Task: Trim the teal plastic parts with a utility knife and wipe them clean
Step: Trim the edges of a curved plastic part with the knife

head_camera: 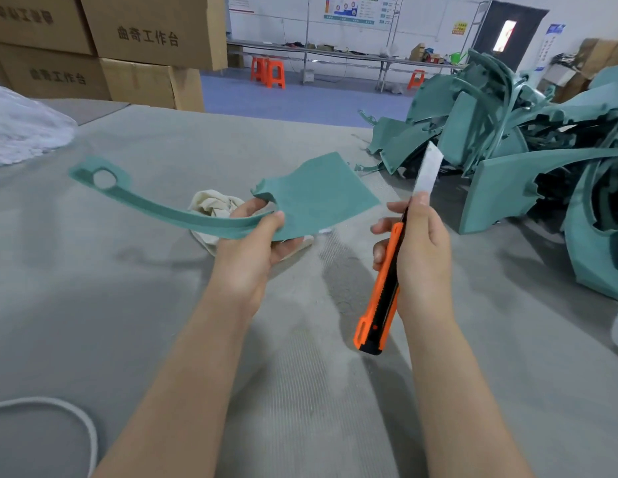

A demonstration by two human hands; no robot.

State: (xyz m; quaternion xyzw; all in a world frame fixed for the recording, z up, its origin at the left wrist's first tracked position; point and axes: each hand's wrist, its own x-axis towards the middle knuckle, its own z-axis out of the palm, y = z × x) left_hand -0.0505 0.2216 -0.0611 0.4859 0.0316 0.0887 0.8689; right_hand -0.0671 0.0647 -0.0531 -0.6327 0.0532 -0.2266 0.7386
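Note:
My left hand [254, 243] grips a teal plastic part [314, 198] above the grey table, thumb on top. The part has a flat panel on the right and a long curved arm running left to a ring-shaped end. My right hand [418, 250] holds an orange and black utility knife [380, 298] upright, its long blade [427, 170] extended and pointing up and away, a little to the right of the part and apart from it. A crumpled cream cloth [214, 205] lies on the table under the part.
A big heap of teal plastic parts [528, 139] fills the table's right side. Stacked cardboard boxes [104, 46] stand at the back left, with a white bag [21, 129] beside them. A white cord [76, 419] loops at the near left. Orange stools stand on the floor beyond.

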